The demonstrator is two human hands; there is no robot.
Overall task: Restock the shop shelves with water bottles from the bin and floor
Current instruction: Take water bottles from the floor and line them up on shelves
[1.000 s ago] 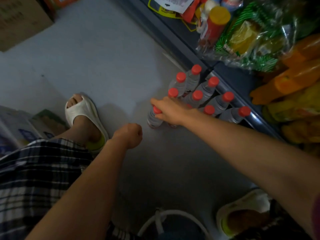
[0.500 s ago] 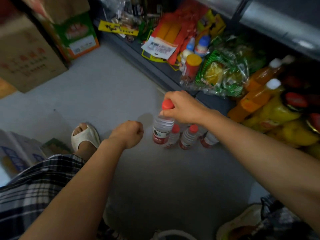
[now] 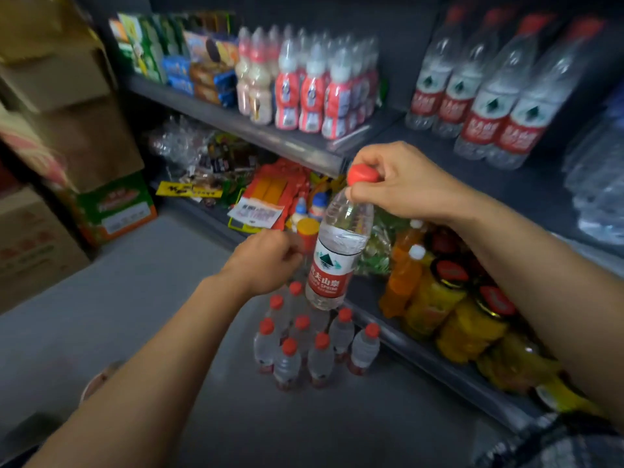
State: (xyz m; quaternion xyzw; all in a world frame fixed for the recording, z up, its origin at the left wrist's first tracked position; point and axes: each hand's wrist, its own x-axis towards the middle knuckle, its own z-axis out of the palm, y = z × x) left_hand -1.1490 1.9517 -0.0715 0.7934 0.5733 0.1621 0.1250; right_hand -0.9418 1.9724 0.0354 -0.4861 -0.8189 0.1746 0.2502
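The right hand [image 3: 401, 182] pinches a water bottle [image 3: 337, 244] by its red cap [image 3: 363, 174], so the bottle hangs tilted above the cluster of bottles [image 3: 314, 339] on the floor. The left hand [image 3: 266, 261] is loosely curled just beside the bottle's label, holding nothing. Full and thin-walled, the bottle likely weighs enough to swing from the cap and would dent if squeezed; a grip round the labelled middle looks surer. Matching bottles [image 3: 489, 89] stand on the shelf [image 3: 422, 143] above and beyond the held bottle.

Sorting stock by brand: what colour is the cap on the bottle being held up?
Red, on the water bottle the right hand pinches; clear in the head view.
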